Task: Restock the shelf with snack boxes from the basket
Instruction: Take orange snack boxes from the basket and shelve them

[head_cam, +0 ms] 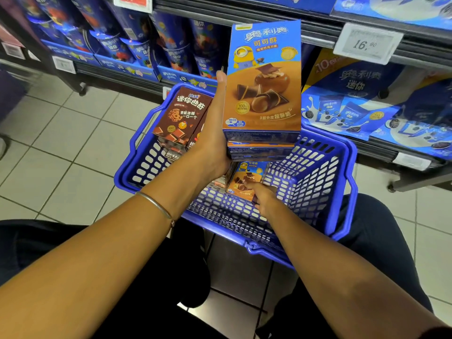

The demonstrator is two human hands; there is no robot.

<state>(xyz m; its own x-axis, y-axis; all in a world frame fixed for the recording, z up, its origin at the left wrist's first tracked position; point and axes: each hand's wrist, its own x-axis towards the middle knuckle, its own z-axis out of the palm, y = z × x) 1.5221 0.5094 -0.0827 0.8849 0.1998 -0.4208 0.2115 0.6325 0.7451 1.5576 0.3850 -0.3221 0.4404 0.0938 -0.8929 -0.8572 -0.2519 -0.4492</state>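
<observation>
My left hand [215, 133] grips a stack of blue-and-orange snack boxes [264, 79] above the blue plastic basket [318, 167], thumb along the stack's left edge. Down inside the basket my right hand [263, 195] touches another blue-and-orange box [244, 179] lying on the basket floor; whether its fingers curl round the box is unclear. Brown cookie boxes [181, 116] stand in the basket's far left corner. The shelf [342, 33] with blue snack packs runs across the top.
The basket stands on the tiled floor [61, 143] between my knees. A price tag reading 16.90 [367, 44] hangs on the shelf rail. Blue cookie packs [354, 104] fill the lower right shelf. Blue cups [171, 45] line the left shelf.
</observation>
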